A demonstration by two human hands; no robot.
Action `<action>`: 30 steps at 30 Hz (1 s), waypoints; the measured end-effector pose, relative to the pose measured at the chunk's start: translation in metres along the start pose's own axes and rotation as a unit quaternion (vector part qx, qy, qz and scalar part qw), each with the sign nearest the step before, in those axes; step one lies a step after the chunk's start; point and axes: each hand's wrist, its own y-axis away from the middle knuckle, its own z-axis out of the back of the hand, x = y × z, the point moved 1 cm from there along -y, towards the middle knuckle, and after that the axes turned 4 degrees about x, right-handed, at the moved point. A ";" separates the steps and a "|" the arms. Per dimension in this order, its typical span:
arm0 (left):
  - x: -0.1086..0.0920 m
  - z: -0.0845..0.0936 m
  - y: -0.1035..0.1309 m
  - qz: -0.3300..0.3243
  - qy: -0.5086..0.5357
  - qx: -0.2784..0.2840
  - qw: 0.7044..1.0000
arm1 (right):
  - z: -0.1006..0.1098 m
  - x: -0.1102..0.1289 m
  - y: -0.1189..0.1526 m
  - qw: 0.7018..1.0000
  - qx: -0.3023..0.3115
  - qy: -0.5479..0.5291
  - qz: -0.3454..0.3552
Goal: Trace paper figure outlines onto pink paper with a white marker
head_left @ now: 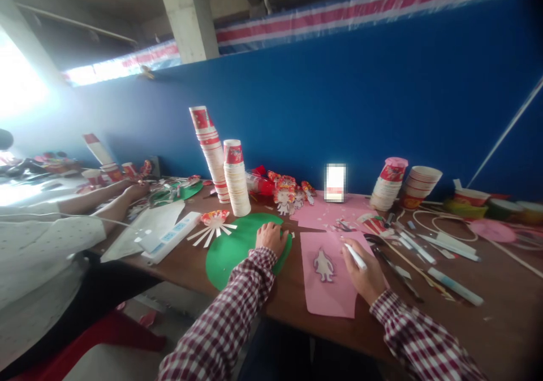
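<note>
My right hand (363, 270) is closed round a white marker pen (355, 256), above the right side of a pink paper sheet (339, 297). On that sheet lies a small pale figure-shaped cutout (324, 266) with a dark purple line around it. My left hand (271, 238) rests on a round green sheet (241, 245), its fingers stretched out and nothing seen in them. Left of the green sheet is a paper piece with a red patterned top and white strips (215, 222).
Stacked paper cups (237, 183) stand at the back, with more cups (419, 185) to the right. Several pens (456, 286) and sticks lie at the right. A power strip (172, 236) lies at the left, near another person's arms (112, 200). A blue wall (339, 109) bounds the table.
</note>
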 end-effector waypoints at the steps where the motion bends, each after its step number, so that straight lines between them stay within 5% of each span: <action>1: 0.000 0.000 0.000 0.000 0.000 0.001 1.000 | 0.000 0.000 0.000 1.000 -0.001 0.001 0.001; 30: -0.008 0.009 0.004 0.024 -0.008 0.028 0.999 | -0.001 -0.001 0.002 0.999 -0.025 0.035 0.026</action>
